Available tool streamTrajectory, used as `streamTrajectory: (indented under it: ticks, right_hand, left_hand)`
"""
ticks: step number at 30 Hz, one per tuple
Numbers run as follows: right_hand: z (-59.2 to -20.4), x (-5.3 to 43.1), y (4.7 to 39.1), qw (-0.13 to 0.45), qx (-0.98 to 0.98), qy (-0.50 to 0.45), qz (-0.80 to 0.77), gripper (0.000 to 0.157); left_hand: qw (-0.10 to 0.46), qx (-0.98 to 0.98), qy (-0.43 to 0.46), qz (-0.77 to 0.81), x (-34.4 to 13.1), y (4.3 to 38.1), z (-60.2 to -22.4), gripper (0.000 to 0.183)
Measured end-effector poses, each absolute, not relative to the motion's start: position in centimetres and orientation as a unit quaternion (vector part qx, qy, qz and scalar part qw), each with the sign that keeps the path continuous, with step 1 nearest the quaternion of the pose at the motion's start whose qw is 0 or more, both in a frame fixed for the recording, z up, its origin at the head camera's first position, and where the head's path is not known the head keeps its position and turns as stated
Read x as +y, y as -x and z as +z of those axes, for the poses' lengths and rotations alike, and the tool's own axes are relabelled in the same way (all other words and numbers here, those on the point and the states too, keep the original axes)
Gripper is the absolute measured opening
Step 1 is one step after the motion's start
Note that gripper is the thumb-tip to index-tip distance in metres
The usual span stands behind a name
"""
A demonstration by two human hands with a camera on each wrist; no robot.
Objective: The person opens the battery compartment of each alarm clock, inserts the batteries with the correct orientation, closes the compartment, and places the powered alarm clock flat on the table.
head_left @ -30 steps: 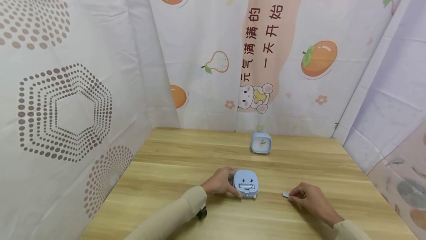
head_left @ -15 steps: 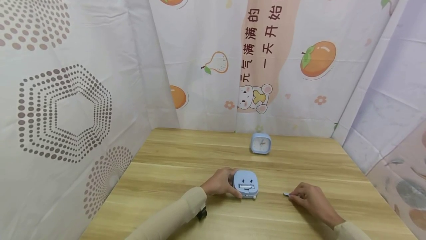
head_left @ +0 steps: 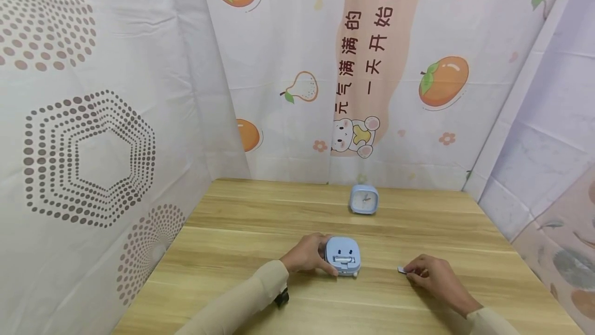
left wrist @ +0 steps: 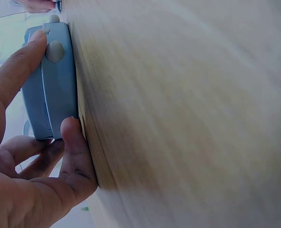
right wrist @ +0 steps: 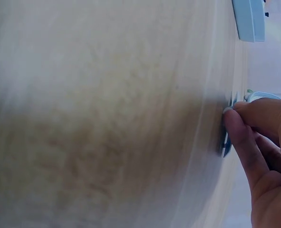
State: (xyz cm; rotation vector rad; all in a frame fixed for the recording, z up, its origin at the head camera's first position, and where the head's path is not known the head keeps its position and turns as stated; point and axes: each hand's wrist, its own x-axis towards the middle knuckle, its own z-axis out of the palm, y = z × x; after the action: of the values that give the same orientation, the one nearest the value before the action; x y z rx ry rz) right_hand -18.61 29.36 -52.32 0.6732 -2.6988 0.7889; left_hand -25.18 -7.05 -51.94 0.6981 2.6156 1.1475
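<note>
A light-blue alarm clock (head_left: 343, 248) lies face down on the wooden table, its back showing two dark knobs and an uncovered battery slot with a battery (head_left: 344, 260) in it. My left hand (head_left: 308, 254) grips this clock from the left, thumb at the near edge and fingers round the far side. In the left wrist view the clock's (left wrist: 60, 95) side and small round feet show. To the right, my right hand (head_left: 432, 276) pinches a small, flat battery cover (head_left: 402, 270) between thumb and fingertips, just above or on the tabletop. The fingers hide part of the cover.
A second light-blue clock (head_left: 364, 200) stands upright further back, dial facing me. The wooden table (head_left: 260, 211) ends at printed curtains (head_left: 297, 164) at the back and on both sides. A black strap piece (head_left: 281, 298) sits under my left wrist.
The battery cover tilts in my right fingers and shifts very slightly to the right. My left hand and the clock it holds stay where they were.
</note>
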Motion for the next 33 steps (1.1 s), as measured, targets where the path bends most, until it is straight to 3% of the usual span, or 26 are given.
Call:
streamTrajectory:
  ticks: [5,11,17,24,33]
  right_hand:
    - [-52.2,29.5,18.6,0.102,-0.927,-0.227,0.279,0.016]
    - [-52.3,29.6,18.3,0.139,-0.928,-0.226,0.263,0.018]
    - [-52.6,30.0,18.3,0.136,-0.935,-0.2,0.261,0.019]
    - [-53.2,29.9,18.9,0.208,-0.917,-0.237,0.246,0.023]
    - [-52.2,28.8,19.1,0.237,-0.905,-0.26,0.238,0.023]
  left_hand:
    - [0.1,0.885,-0.236,0.388,-7.1,25.1,-51.9,0.095]
    - [0.097,0.884,-0.239,0.389,-7.1,24.9,-51.8,0.094]
    - [0.097,0.886,-0.235,0.388,-7.1,24.9,-51.6,0.095]
    - [0.1,0.881,-0.234,0.398,-7.1,25.0,-51.7,0.092]
    - [0.1,0.882,-0.239,0.393,-7.1,25.2,-51.8,0.093]
